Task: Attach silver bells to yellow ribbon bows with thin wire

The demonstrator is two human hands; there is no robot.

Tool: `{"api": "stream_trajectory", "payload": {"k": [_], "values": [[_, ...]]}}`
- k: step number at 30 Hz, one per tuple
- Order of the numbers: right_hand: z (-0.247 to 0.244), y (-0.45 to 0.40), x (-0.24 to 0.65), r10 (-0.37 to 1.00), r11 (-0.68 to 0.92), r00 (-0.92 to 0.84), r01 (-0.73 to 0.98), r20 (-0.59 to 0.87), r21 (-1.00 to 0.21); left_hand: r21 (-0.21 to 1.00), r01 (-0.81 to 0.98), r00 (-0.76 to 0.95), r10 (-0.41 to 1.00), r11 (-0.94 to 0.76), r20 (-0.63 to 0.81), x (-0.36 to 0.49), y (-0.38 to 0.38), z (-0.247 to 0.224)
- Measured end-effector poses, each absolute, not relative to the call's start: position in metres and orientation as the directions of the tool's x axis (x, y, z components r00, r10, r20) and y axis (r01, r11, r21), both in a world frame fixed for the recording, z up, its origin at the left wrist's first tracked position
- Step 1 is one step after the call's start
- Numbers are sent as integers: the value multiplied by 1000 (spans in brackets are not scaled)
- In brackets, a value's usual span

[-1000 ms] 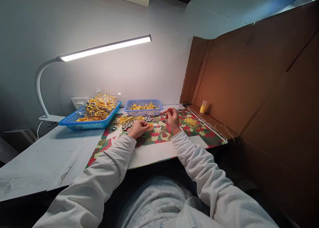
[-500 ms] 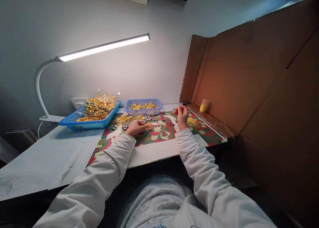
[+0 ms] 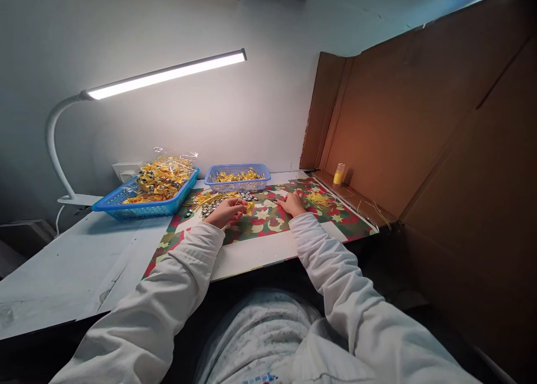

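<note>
My left hand (image 3: 229, 212) pinches a small yellow ribbon piece (image 3: 250, 208) above the patterned mat. Close behind that hand lies a heap of small silver bells (image 3: 212, 205), with yellow ribbon strips (image 3: 210, 198) beside it. My right hand (image 3: 293, 204) is low on the mat, its fingers closed round a small red tool that looks like thread snips. Only the tool's dark end (image 3: 272, 200) shows. To the right of this hand lies a loose bundle of yellow cord (image 3: 319, 200).
A blue basket (image 3: 163, 208) piled with yellow bows and bells stands left; a smaller basket (image 3: 238, 186) holding yellow pieces is at the back. A lamp (image 3: 168, 75) arches over them. A cardboard wall (image 3: 419, 110) rises at right, near a yellow-filled bottle (image 3: 338, 175).
My right hand has come down from its raised pinch onto the mat, over the red tool that lay uncovered before. My left hand keeps the yellow ribbon piece at nearly the same place.
</note>
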State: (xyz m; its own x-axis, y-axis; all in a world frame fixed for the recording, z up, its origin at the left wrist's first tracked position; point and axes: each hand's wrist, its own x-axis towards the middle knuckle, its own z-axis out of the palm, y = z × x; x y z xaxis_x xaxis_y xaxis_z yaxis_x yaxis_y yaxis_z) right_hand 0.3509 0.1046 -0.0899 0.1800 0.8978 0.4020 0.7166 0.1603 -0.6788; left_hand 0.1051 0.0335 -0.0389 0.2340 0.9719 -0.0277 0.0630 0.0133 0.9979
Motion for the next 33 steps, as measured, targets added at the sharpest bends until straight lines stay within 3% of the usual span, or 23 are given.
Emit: {"api": "stream_trajectory", "payload": {"k": [3,5,9,12,14,17,20,25,33], "values": [[-101,112,353,879,291,103,657,466,-695,997,20,230,971,-73,67,107,32,-38],[-102,114,354,849,326,150,606,507,-725,991,-6,225,965,-137,135,108,31,-37],[-85,105,354,805,253,339,545,486,-800,975,-18,189,957,-219,219,109,30,-36],[-66,89,346,803,263,338,538,491,-800,969,0,169,955,-247,243,108,31,-36],[-56,76,337,809,395,193,521,555,-757,962,11,159,950,-273,268,108,31,-37],[-51,58,321,728,618,-104,528,678,-582,942,39,148,935,-332,323,107,32,-39],[-52,47,309,647,697,-267,585,714,-414,919,64,146,914,-390,378,107,34,-40],[-52,43,304,628,679,-351,684,694,-268,887,87,146,887,-453,438,107,35,-43],[-52,42,304,623,655,-340,719,704,-233,840,142,132,851,-523,508,107,36,-47]]}}
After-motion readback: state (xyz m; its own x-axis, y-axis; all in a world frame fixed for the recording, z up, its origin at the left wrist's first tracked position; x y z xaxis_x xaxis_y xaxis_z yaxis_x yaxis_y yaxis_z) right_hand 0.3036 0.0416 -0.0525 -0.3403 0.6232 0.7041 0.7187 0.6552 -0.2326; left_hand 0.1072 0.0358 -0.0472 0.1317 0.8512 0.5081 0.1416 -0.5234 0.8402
